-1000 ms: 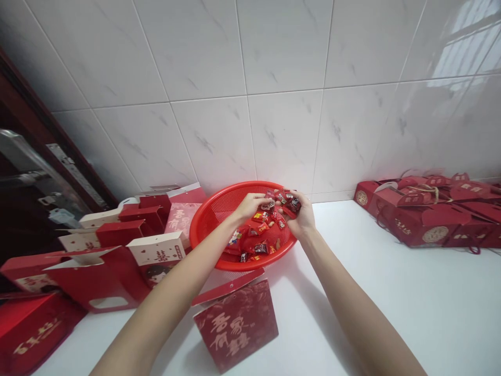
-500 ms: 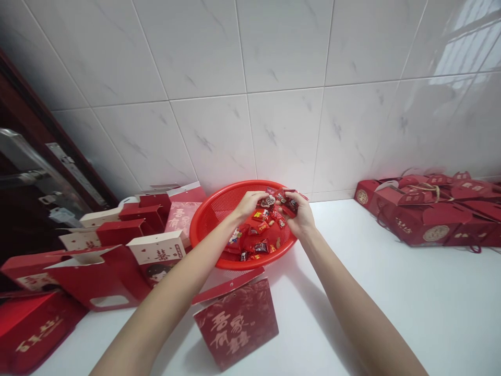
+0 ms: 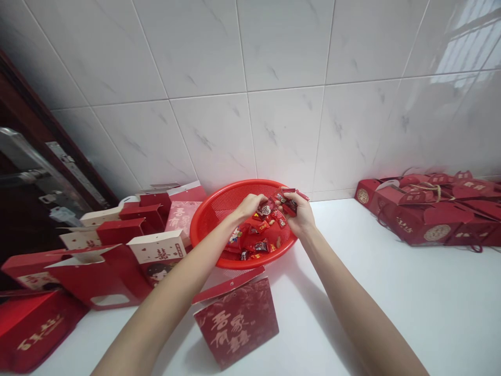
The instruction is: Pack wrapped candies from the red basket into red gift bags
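Note:
A red plastic basket (image 3: 205, 209) with mesh sides stands against the wall, holding several wrapped candies (image 3: 261, 245) and a few peanuts. Over its middle, my left hand (image 3: 252, 205) is closed on a red candy packet (image 3: 264, 210) with white print. My right hand (image 3: 301, 215) reaches over the basket's right rim, fingers curled round several red and dark wrapped candies (image 3: 288, 204). In front of the basket, a dark red gift box (image 3: 238, 324) with pale lettering stands with its top flap up.
Several red and white gift boxes (image 3: 117, 277) crowd the left side of the white table (image 3: 332, 261). More red boxes with handles (image 3: 426, 219) lie at the right by the tiled wall (image 3: 285, 136). A dark door with a metal handle (image 3: 23, 177) is at far left.
My left hand has drawn slightly left and down, away from my right hand, with the white-printed packet. My right hand stays almost in place with its candies.

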The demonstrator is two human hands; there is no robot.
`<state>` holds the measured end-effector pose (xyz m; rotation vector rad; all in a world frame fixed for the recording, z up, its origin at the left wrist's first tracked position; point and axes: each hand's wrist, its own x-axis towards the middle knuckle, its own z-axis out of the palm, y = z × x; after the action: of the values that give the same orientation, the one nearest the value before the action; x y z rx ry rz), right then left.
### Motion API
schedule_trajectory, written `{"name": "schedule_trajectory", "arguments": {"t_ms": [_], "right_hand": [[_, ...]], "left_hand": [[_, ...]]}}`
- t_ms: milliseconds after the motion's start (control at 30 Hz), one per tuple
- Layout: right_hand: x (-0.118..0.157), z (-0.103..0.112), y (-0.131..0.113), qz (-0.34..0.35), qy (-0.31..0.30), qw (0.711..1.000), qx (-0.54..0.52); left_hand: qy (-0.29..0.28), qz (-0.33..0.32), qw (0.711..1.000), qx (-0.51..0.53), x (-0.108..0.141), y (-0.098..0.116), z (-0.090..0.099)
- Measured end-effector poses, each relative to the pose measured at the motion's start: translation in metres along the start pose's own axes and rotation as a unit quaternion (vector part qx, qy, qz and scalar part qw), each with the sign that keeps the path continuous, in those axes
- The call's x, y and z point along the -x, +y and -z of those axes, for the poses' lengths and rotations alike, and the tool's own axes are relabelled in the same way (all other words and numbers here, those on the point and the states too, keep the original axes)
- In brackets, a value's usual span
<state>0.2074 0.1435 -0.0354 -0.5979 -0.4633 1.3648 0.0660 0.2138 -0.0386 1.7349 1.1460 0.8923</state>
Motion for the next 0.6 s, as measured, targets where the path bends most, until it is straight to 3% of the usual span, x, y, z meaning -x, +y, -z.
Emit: {"name": "schedule_trajectory", "arguments": {"t_ms": [200,600], "right_hand": [[0.001,0.000,0.001,0.016,-0.013,1.000,-0.005],[0.003,-0.003,0.000,-0.020,-0.008,1.000,0.003]], "left_hand": [[-0.014,-0.008,0.999,0.044,0.001,0.003,-0.001],[0.017,-0.125,0.980,0.155,0.009,0.011,0.000]]}}
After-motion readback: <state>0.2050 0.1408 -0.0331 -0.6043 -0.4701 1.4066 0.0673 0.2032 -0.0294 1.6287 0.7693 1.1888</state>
